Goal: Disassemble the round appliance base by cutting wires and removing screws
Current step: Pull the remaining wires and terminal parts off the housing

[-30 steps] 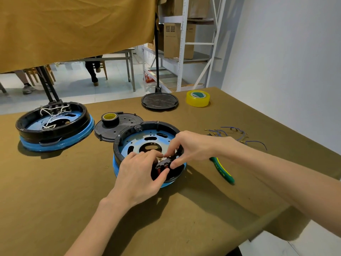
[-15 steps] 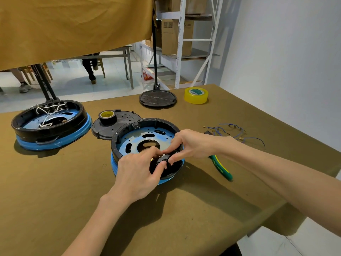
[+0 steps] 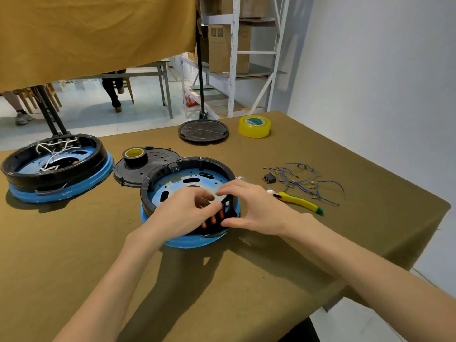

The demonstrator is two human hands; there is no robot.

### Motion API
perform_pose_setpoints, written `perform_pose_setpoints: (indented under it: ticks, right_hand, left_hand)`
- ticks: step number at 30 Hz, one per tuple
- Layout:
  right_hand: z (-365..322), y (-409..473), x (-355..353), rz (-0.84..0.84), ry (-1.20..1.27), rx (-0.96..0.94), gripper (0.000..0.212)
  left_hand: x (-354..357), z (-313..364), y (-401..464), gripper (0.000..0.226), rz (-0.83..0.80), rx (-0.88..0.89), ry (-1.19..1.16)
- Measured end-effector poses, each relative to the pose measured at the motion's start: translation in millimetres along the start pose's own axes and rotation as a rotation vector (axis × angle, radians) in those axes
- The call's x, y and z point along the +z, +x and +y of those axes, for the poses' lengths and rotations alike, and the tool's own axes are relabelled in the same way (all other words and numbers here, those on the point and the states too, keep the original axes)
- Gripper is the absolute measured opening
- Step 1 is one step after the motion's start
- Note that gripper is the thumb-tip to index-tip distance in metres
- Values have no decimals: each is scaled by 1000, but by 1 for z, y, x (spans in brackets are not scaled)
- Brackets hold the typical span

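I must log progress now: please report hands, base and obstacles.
Left hand and right hand both at near rim of round appliance base, fingers on black part; grip unclear. Cutters idle beside cut wires. Nothing blocking.

Bright, even daylight fills the scene. Soft shadows fall toward the viewer on the worktop point(image 3: 246, 280) beneath both forearms. Wide-angle bending shows at the edges; focus is slightly soft.

A workshop, with a metal shelf point(image 3: 237, 58) of boxes point(image 3: 225, 45), a cloth-covered work table point(image 3: 271, 280), tape point(image 3: 254, 126) and pliers point(image 3: 299, 201).
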State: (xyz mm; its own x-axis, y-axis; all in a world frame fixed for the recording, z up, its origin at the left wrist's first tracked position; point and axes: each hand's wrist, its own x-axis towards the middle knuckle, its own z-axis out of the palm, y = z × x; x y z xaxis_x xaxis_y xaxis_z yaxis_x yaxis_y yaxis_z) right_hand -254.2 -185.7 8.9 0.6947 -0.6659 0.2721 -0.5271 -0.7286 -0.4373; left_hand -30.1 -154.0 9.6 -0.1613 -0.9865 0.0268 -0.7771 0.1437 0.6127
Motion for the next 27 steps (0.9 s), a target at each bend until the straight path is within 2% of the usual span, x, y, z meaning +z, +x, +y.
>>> perform_pose_setpoints:
  ticks: [3, 7, 10, 17, 25, 27]
  right_hand:
    - [-2, 4, 0, -4, -120, -49, 61]
    - [2, 5, 0, 41, -430, -272, 45]
    - [7, 2, 3, 91, -534, -386, 43]
    - [12, -1, 11, 192, -550, -442, 44]
    - [16, 1, 9, 182, -578, -495, 39]
    - [15, 2, 10, 171, -578, -495, 38]
  left_hand:
    - [0, 2, 8, 29, 31, 11, -52]
    - [2, -1, 12, 34, 42, -11, -76]
    - [4, -2, 9, 34, 47, -41, -59]
    - [4, 0, 4, 30, 58, -36, -41]
    - [-2, -1, 0, 12, -46, 39, -89]
    - [-2, 0, -1, 22, -46, 40, -81]
